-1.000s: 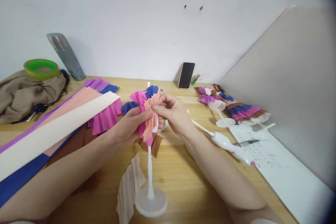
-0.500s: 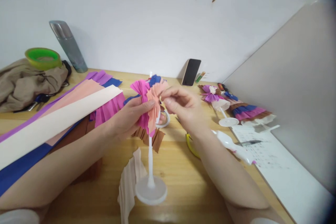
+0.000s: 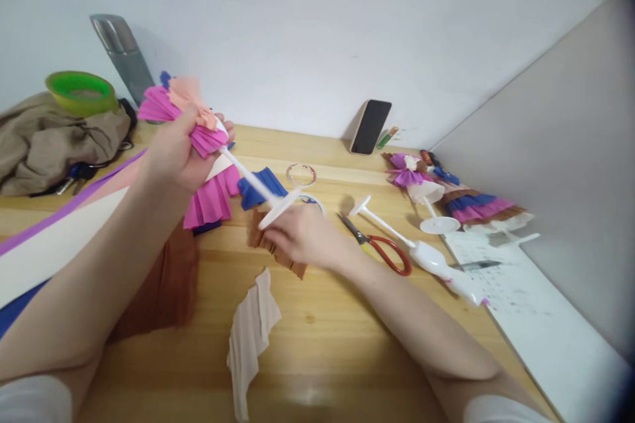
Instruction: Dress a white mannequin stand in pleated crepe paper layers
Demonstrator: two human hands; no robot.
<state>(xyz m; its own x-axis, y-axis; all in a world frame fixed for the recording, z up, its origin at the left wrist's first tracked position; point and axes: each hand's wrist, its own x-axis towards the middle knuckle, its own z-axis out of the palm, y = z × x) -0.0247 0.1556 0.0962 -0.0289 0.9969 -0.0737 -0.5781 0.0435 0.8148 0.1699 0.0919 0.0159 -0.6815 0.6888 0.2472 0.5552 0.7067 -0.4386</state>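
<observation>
My left hand [image 3: 181, 152] is wrapped round a doll-like figure dressed in pleated pink and peach paper [image 3: 193, 106], lifted and tilted at the left. Its white stand [image 3: 251, 175] points down to the right, the round base above my right hand. My right hand [image 3: 302, 234] is low over the pleated brown paper [image 3: 262, 238], fingers curled and partly hidden; what they hold, if anything, cannot be made out. Beside it lies pleated blue paper [image 3: 261, 186]. A pale pleated piece [image 3: 252, 337] rests nearer the front.
Red-handled scissors [image 3: 389, 254] and a white figure on a stand [image 3: 441, 268] lie to the right. A phone [image 3: 371, 127] leans on the wall. Paper strips [image 3: 64, 238], a bottle [image 3: 124, 56] and a green tape roll [image 3: 81, 92] are at the left.
My left hand has carried the figure left and up, tilting its stand. My right hand has let go of the peach paper and moved down to the brown paper. The scissors are uncovered.
</observation>
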